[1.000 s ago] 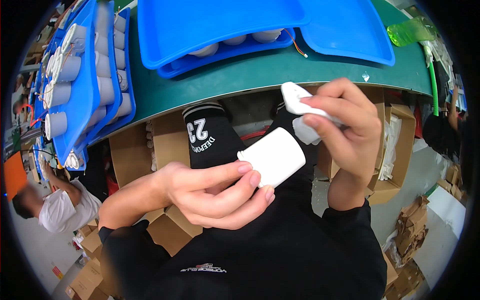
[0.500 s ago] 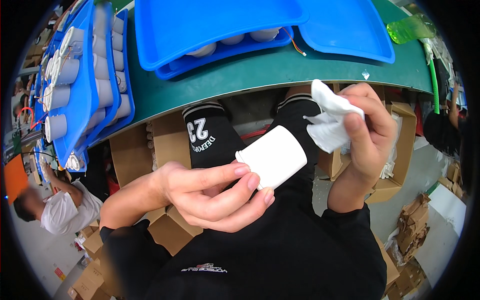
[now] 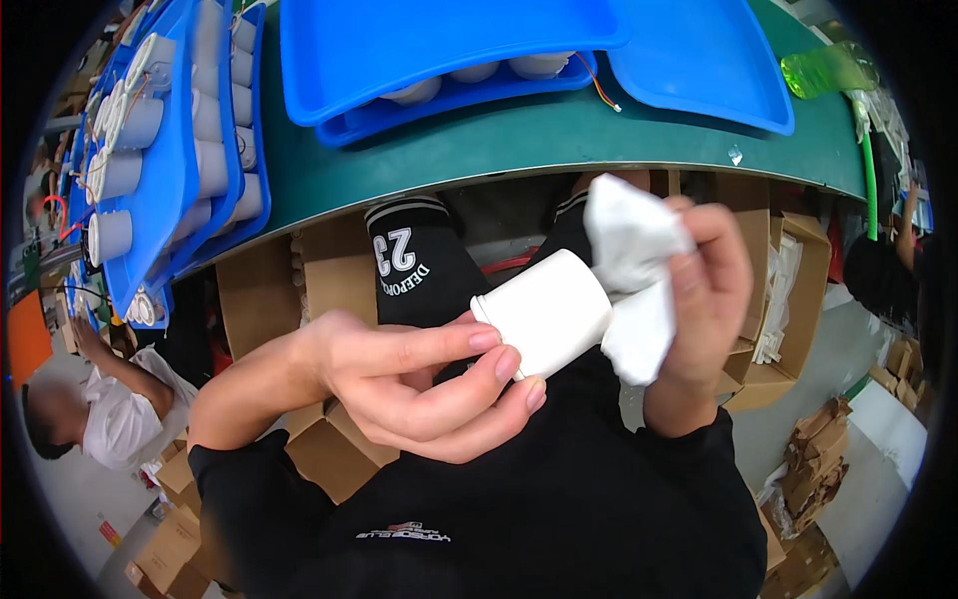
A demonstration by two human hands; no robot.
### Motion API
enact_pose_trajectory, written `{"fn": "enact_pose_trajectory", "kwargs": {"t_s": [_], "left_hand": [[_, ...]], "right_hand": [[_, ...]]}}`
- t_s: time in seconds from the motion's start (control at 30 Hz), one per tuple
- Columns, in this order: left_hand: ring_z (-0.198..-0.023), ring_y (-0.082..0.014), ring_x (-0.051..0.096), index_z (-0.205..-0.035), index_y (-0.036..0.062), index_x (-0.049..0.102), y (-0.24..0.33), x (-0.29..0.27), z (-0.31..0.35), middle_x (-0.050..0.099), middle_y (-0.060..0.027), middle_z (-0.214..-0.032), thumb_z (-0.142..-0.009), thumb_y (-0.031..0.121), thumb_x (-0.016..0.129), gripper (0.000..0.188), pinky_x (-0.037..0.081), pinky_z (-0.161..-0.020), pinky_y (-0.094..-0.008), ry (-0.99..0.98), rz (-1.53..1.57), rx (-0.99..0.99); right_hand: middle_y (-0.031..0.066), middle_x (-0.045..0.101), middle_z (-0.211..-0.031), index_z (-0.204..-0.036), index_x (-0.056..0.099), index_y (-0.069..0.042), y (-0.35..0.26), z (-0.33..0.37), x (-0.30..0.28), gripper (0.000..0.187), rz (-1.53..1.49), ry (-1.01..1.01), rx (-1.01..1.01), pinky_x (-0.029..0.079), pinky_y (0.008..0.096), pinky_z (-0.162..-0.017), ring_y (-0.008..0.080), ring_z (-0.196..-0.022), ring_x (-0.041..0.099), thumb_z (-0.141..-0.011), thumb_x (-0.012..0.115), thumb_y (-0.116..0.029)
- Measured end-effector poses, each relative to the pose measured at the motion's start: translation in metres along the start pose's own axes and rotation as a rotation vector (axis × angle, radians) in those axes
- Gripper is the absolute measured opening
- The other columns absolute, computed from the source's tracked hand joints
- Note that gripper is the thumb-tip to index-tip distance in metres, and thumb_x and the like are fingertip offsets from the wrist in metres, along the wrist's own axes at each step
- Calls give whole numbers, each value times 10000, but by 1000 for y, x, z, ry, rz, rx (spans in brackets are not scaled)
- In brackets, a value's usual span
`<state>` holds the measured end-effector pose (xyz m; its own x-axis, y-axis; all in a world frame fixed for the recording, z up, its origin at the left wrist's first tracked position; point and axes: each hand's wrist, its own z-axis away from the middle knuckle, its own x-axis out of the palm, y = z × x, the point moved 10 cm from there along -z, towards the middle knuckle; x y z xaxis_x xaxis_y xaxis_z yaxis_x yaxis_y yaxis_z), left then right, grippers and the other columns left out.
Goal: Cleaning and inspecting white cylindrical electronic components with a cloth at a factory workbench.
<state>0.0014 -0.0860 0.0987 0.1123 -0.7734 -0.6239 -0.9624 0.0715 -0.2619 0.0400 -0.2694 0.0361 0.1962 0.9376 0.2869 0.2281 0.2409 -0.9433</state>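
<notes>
Over my lap, my left hand [image 3: 429,384] grips a smooth white cylindrical housing [image 3: 549,311] by its rimmed end, thumb and fingers pinching the edge. The housing lies tilted, its plain rounded end toward the right. A crumpled white cloth or tissue [image 3: 639,240] is pinched in my right hand [image 3: 714,290], its lower flap hanging beside the housing's right end. Whether the cloth touches the housing I cannot tell. Slight blur covers the right fingers.
Blue trays [image 3: 439,60] holding white housings lie on the green table [image 3: 399,165]. More loaded trays [image 3: 160,200] are stacked at the left. A green bottle [image 3: 828,70] lies at the far right. Cardboard boxes [image 3: 264,299] stand below; another person [image 3: 130,399] works at the left.
My right hand has brought the cloth left and down, close to the housing's right end. My left hand keeps the housing in nearly the same place.
</notes>
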Motion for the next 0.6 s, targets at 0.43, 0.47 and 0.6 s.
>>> {"fn": "enact_pose_trajectory", "kwargs": {"t_s": [0.43,0.47,0.6], "left_hand": [[-920,-319,627,-1079,43,632,-55,-7,13,570,-136,-1122,-740,38,704,347,564,-785,-424,-80,153,-213],[-908,-320,630,-1090,33,628,-71,-9,12,578,-158,-1110,-712,-6,703,387,560,-769,-404,-99,203,-334],[-880,-287,631,-1172,15,604,-112,-8,15,601,-174,-1072,-683,-100,653,505,520,-702,-315,-300,204,-556]], "right_hand": [[99,579,-1010,-1013,514,19,31,26,60,238,-260,-240,161,422,259,-796,117,-882,528,-844,665,-53],[96,582,-1027,-1029,508,19,33,22,59,244,-259,-151,138,427,256,-806,110,-896,533,-859,657,-73],[81,590,-1041,-1086,481,23,39,0,67,291,-325,-16,32,442,232,-803,77,-902,541,-904,631,-148]]}}
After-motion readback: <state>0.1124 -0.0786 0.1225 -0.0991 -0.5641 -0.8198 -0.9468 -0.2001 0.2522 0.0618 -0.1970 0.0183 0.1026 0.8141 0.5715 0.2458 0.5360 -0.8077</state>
